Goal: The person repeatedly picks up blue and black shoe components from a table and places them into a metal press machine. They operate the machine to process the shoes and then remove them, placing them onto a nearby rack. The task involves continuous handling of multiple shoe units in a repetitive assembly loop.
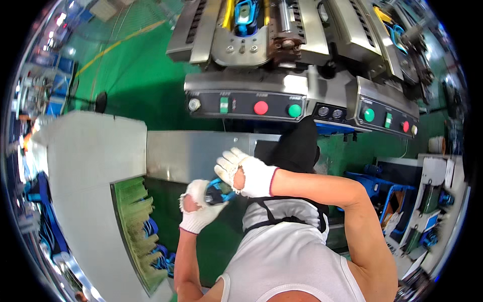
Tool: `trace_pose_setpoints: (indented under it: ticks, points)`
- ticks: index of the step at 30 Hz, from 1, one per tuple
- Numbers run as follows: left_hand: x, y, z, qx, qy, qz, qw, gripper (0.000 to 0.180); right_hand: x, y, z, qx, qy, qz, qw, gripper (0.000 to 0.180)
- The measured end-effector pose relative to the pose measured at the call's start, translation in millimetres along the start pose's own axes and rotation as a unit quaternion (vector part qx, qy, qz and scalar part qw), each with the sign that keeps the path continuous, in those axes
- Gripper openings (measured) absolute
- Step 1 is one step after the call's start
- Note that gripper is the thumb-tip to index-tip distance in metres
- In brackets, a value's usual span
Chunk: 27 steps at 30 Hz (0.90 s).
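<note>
White shirt (292, 256) close below, two gloved hands meeting at a small blue-and-black part (217, 194).

The left hand (197, 207) grasps the part from its left side; the right hand (248, 174) lies against its upper right edge, fingers stretched out together, and whether it also grips I cannot tell. The part is in front of the body, near a grey metal plate (201, 151). To the left stands a pale cabinet (90, 166) with a green fringe (135, 216); ahead, a control panel (276, 111) carries a red button (260, 107).
</note>
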State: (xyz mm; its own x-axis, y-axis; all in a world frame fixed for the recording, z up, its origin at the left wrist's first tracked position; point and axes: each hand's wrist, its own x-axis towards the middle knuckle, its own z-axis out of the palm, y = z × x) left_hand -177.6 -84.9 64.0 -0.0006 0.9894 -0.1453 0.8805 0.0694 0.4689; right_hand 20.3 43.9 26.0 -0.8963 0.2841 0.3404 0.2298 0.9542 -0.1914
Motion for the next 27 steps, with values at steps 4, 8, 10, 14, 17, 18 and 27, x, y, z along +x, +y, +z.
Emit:
trace_pose_setpoints:
  ticks: [4, 8, 10, 14, 17, 18, 27]
  points:
    - [82.1, 47.8, -19.6, 0.043, -0.130, 0.150, 0.979, 0.048, -24.9, 37.8, -49.4, 0.375, -0.073, 0.119, 0.916, 0.061]
    - [160.9, 109.7, -48.6, 0.060, -0.176, 0.363, 0.913, 0.064, -86.8, 53.1, -89.1, 0.429, 0.005, 0.306, 0.850, 0.072]
    - [212.2, 139.9, -66.5, 0.013, -0.101, 0.427, 0.899, 0.071, -124.5, 51.7, -92.2, 0.510, 0.108, 0.377, 0.766, 0.076]
    - [356.0, 146.5, -100.9, 0.025, 0.215, 0.367, 0.905, 0.051, -188.9, 35.4, -97.1, 0.516, 0.126, 0.476, 0.701, 0.066]
    - [457.6, 116.0, -110.2, 0.095, 0.237, 0.203, 0.945, 0.072, -230.2, 3.7, -92.5, 0.728, 0.199, 0.532, 0.384, 0.084]
    - [483.8, 113.1, -104.6, 0.098, 0.221, 0.155, 0.958, 0.084, -235.5, 0.5, -95.3, 0.739, 0.234, 0.510, 0.374, 0.090]
    - [566.3, 129.4, -71.8, 0.174, 0.126, -0.027, 0.976, 0.083, -242.5, -24.8, -111.1, 0.735, 0.455, 0.392, 0.314, 0.113]
